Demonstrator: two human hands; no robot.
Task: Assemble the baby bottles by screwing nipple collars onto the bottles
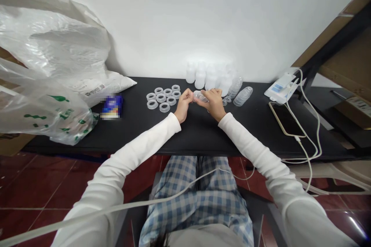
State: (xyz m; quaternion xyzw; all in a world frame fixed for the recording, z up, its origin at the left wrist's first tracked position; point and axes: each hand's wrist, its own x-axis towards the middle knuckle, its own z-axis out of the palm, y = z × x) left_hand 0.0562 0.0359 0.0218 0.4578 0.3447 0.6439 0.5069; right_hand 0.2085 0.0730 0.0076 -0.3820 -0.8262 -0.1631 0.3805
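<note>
My left hand (183, 104) and my right hand (213, 102) meet over the middle of a black table (199, 135). Between their pinched fingers is a small clear plastic piece (199, 95). Both hands are closed on it. Several white plastic rings (162, 98) lie in rows just left of my left hand. Several white plastic bottles (206, 75) stand behind my hands by the wall. Stacks of clear plastic cups (242, 96) lie on their sides to the right of my right hand.
Large plastic bags (49, 69) fill the table's left end, with a small blue packet (111, 107) beside them. A phone (286, 119) on a white cable and a white device (280, 87) lie at the right. A white wall is behind the table.
</note>
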